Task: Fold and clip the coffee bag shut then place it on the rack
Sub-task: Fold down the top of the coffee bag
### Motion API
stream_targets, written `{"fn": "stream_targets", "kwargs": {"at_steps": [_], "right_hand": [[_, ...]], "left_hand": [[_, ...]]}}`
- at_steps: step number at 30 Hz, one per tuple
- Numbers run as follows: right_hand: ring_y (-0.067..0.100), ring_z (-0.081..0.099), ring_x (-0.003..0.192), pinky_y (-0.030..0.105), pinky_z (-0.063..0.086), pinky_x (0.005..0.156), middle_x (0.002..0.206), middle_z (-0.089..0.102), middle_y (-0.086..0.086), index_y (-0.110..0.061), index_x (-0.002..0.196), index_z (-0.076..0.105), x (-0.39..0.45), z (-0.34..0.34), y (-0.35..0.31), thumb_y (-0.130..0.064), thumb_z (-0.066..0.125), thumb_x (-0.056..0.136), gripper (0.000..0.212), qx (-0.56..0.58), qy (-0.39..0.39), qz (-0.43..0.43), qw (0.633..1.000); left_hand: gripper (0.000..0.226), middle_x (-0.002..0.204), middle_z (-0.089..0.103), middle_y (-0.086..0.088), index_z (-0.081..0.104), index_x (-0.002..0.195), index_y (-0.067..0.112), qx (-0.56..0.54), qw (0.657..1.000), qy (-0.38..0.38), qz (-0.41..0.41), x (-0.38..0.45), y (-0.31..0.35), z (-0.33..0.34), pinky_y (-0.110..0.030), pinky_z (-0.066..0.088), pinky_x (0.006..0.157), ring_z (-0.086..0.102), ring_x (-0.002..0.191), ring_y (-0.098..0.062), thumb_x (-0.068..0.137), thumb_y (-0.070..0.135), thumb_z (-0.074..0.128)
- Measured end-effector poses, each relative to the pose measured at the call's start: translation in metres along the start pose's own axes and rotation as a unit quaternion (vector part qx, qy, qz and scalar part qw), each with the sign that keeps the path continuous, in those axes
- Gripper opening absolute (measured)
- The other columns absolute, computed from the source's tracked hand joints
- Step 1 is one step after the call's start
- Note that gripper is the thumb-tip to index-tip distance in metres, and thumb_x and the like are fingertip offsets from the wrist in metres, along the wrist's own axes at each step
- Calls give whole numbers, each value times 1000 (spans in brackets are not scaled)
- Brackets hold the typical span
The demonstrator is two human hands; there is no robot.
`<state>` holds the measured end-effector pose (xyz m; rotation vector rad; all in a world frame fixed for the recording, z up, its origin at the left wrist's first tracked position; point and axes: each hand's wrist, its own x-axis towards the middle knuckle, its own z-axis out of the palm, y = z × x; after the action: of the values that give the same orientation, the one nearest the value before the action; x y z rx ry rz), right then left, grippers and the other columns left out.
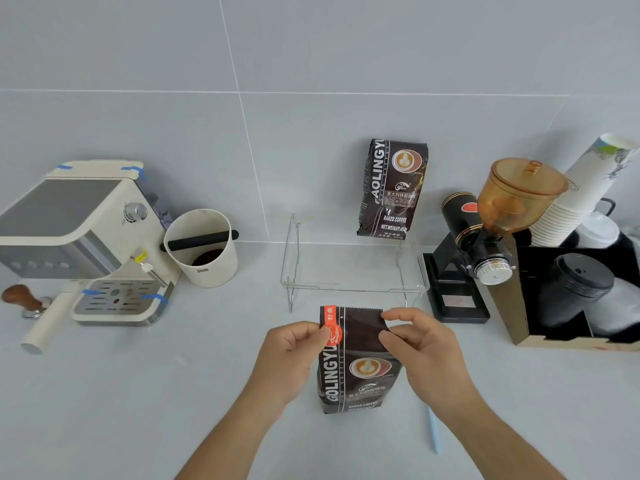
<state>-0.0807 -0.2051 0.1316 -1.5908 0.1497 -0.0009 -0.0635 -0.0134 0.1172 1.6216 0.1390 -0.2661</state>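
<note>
Two hands hold the upright coffee bag (pixel 356 362) near the front of the counter (pixel 173 393). The left hand (pixel 294 355) pinches the bag's top left corner at the red label, fingers curled closed. The right hand (pixel 422 344) pinches the top right corner between thumb and fingertips. The clear rack (pixel 353 268) stands just behind, with a second bag (pixel 393 188) on it.

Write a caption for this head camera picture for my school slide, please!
Both hands pinch the top of an upright dark brown coffee bag before a clear wire-legged rack.
</note>
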Motion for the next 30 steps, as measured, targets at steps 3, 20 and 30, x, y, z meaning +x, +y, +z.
{"fn": "stream_targets", "kwargs": {"at_steps": [3, 20, 30], "right_hand": [[14, 66, 64, 16, 51, 62, 66, 74, 2, -23, 85, 71, 3, 2, 5, 9, 65, 83, 33, -17, -2, -8, 1000], [12, 74, 78, 26, 57, 78, 80, 79, -1, -36, 75, 77, 4, -2, 8, -5, 78, 75, 31, -117, -23, 21, 993], [8, 60, 71, 10, 45, 66, 69, 63, -9, -23, 71, 72, -1, -2, -2, -6, 72, 80, 19, -262, -59, -113, 956]], "left_hand": [[24, 78, 76, -7, 76, 77, 6, -3, 1000, 21, -3, 1, 1, 4, -28, 46, 76, 60, 71, -10, 90, 22, 63], [45, 74, 76, -4, 63, 108, 33, 103, 994, 6, 37, -5, 8, -9, -23, 54, 80, 71, 73, -11, 75, 9, 79], [18, 85, 65, 7, 74, 87, 36, 290, 945, -1, 150, -6, 8, -13, -11, 46, 75, 60, 89, -6, 75, 24, 79]]}}
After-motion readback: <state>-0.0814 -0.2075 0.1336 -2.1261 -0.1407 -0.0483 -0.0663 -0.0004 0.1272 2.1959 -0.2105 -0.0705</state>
